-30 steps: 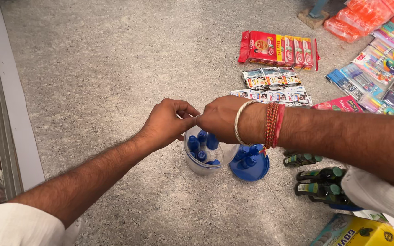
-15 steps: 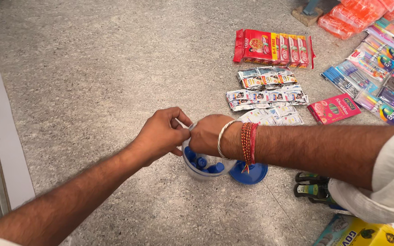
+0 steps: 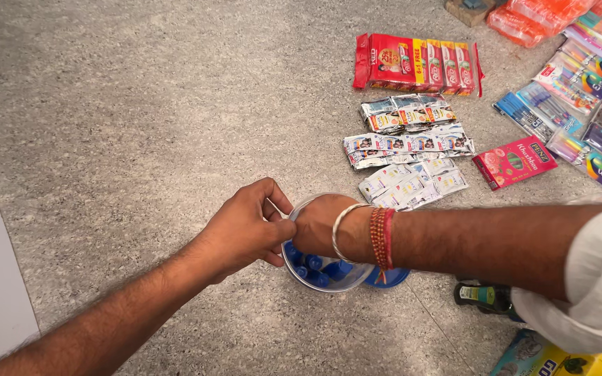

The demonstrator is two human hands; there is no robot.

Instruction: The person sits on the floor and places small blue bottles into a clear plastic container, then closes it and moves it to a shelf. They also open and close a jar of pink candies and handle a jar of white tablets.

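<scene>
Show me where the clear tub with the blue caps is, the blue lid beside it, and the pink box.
clear tub [image 3: 345,285]: head view, on its near rim.
blue lid [image 3: 390,279]: head view, on its exposed edge below the wrist.
pink box [image 3: 514,162]: head view, middle of its top face.

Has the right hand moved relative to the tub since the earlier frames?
Yes. The right hand was above the tub rim a second ago; now it reaches down into the tub among the blue pieces, beside the left hand at the rim.

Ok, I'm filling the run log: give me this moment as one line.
left hand: gripping rim of clear round plastic container | right hand: inside container | contents: small blue capped items | blue lid: beside container on grey speckled floor
</scene>
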